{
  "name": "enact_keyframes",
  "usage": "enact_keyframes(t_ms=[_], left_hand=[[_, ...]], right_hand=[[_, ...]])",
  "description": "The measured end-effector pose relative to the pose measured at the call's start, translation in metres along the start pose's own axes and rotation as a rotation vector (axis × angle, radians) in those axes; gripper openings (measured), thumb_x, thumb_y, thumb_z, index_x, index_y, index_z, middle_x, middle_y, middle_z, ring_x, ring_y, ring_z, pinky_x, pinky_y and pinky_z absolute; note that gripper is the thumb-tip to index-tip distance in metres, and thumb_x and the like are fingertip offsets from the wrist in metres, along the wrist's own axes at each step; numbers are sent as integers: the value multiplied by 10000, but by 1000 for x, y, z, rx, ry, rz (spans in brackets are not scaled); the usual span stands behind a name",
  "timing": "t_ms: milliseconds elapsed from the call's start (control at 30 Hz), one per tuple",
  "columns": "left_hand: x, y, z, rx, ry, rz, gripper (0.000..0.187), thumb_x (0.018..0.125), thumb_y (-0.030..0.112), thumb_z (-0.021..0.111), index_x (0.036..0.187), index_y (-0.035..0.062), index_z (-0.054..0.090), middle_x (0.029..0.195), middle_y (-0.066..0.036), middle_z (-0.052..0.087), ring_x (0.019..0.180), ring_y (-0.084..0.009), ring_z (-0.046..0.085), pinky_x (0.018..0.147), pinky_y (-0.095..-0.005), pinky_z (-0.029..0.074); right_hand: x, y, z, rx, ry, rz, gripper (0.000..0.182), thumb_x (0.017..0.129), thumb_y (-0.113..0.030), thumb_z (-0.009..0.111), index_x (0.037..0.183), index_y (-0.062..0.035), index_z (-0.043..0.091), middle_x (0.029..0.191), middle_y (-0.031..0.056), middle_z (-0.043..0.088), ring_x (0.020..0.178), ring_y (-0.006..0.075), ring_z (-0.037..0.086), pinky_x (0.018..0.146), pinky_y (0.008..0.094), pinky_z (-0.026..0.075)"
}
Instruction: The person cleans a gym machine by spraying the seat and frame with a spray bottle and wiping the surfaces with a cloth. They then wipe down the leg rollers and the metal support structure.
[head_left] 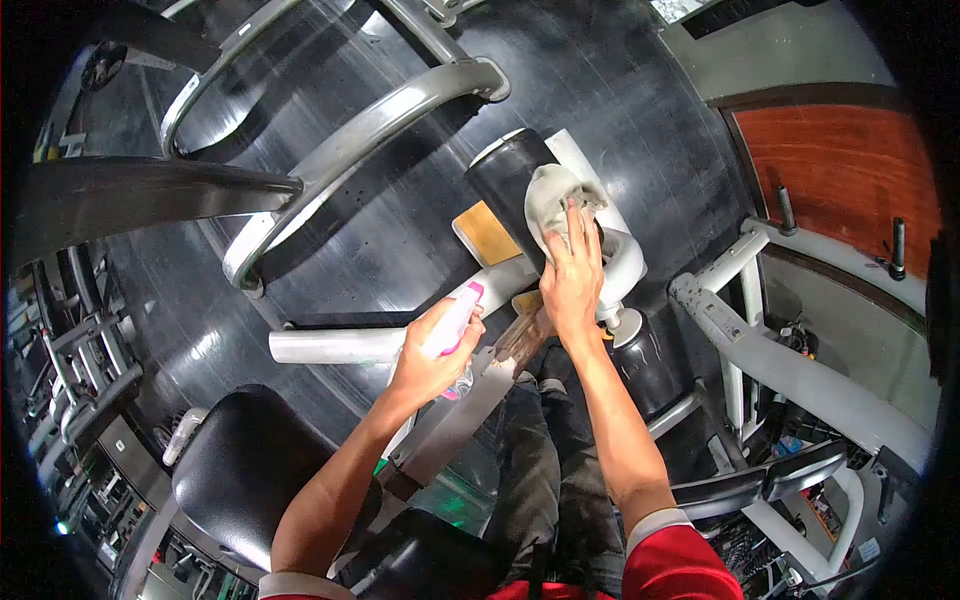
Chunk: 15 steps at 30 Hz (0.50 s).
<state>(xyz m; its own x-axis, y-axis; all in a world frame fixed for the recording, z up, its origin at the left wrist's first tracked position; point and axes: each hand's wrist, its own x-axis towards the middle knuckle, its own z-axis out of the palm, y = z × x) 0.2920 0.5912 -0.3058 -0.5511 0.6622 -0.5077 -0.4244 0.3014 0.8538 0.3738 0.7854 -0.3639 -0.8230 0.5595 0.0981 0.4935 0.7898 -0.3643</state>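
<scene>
Your right hand (572,285) presses flat and open on the soft, limp grey cloth (553,200) against the black cylindrical roller pad (510,185); your left hand (430,360) is wrapped around the light, pink-topped plastic spray bottle (455,318).

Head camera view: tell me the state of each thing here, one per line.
Grey cloth: crumpled, pressed onto the roller under the right hand.
Black padded cylindrical roller: cloth on its upper side.
Pink-and-white spray bottle: held in the left hand, fingers wrapped around it.
Black padded seat: unoccupied.
</scene>
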Motion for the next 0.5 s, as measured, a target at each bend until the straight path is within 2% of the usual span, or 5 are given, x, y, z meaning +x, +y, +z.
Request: enact_keyframes(t_ms=[100,267,333,433,500], left_hand=[[1,0,-1,-3,19,-4,134,914,63,613,1039,17,602,818,5,616,632,-34,552,529,-204,472],[1,-1,2,22,51,59,129,916,79,619,1026,11,608,814,-5,629,627,-46,566,525,-213,475],[1,-1,0,27,55,56,128,919,84,618,1023,10,609,817,-11,633,614,-48,564,523,-215,473],[2,-1,-2,38,60,54,133,926,94,611,1022,1,607,830,-28,640,575,-55,558,519,-220,472],[3,-1,-6,84,9,36,185,923,-12,569,1106,-35,564,908,-91,621,736,-100,594,545,-236,510]], right_hand=[[6,3,12,-46,40,-78,394,692,28,618,1062,-90,685,1392,142,473,1308,364,409,1109,482,319],[53,-22,26,-49,28,-78,424,744,-18,607,1156,-113,646,1433,188,408,1301,401,405,1116,501,302],[80,-33,34,21,121,-73,461,774,-40,599,1222,-149,615,1440,207,386,1301,424,396,1108,503,316],[96,-31,36,66,79,-107,497,785,-30,591,1258,-183,597,1425,215,401,1296,435,399,1079,488,365],[81,-18,25,41,86,-140,546,779,-3,575,1285,-206,579,1401,221,427,1273,421,436,1044,445,418]])
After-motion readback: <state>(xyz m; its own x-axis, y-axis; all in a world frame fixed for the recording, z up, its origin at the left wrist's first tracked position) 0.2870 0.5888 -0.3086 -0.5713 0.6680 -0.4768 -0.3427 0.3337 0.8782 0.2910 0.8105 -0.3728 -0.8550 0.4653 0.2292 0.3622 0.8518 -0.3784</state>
